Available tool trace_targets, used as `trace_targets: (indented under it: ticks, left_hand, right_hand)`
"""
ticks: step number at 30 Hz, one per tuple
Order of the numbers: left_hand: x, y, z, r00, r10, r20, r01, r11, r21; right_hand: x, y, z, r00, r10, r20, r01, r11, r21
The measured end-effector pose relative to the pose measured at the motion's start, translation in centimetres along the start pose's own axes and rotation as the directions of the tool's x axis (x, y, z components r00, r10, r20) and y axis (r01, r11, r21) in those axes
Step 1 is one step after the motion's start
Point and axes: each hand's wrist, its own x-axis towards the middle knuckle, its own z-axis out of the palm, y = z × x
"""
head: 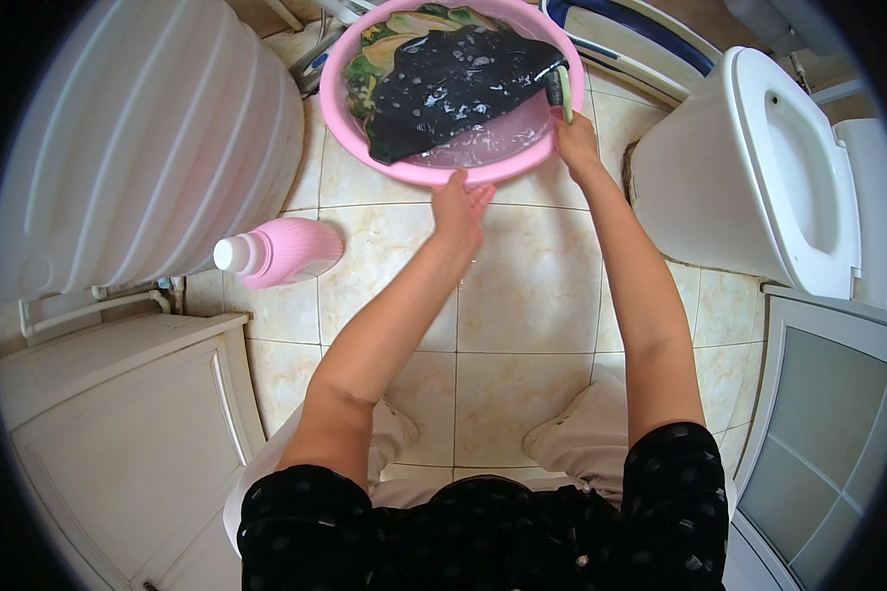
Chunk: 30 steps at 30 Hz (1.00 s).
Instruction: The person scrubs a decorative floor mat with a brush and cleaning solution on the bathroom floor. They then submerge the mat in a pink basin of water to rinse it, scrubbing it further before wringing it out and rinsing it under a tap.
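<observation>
A pink plastic basin (414, 174) of water stands on the tiled floor in front of me. Wet fabric lies in it: a black, shiny piece (451, 89) on top of a green and tan patterned one (392, 52). My left hand (464, 207) is at the basin's near rim, its fingers partly spread against the outside. At the right rim is my right hand (578, 140), closed on the end of a pale green handle (566, 92), seemingly of a brush, whose dark part leans over the rim. Its far end is partly hidden.
A pink bottle with a white cap (296, 253) stands on the floor at left, near a large white ribbed tub (155, 148). At right are a white toilet (709, 170) and a door with frosted panes (828, 414). A cabinet (133, 428) is at lower left.
</observation>
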Motion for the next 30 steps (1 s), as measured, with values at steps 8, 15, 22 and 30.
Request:
trace_targets:
  ticks: [8, 15, 22, 30]
  left_hand:
    - [-3.4, -2.6, 0.2, 0.974, -0.191, 0.124, 0.199, 0.978, -0.059]
    - [-7.6, 4.8, 0.6, 0.88, -0.452, 0.145, 0.243, 0.691, 0.681]
    - [6.5, 11.2, 1.1, 0.792, 0.588, 0.166, -0.531, 0.526, 0.664]
    - [11.1, 8.8, 0.6, 0.798, 0.568, 0.201, -0.302, 0.088, 0.949]
  right_hand:
    - [-1.2, -1.6, -3.9, 0.998, 0.062, -0.032, -0.067, 0.982, -0.177]
    - [-1.3, -0.7, -5.0, 0.995, 0.066, 0.073, -0.034, 0.923, -0.383]
    - [-4.3, -7.7, -0.4, 0.958, -0.263, 0.112, 0.284, 0.832, -0.477]
    - [-5.4, -9.6, 5.2, 0.83, -0.372, 0.416, 0.528, 0.764, -0.37]
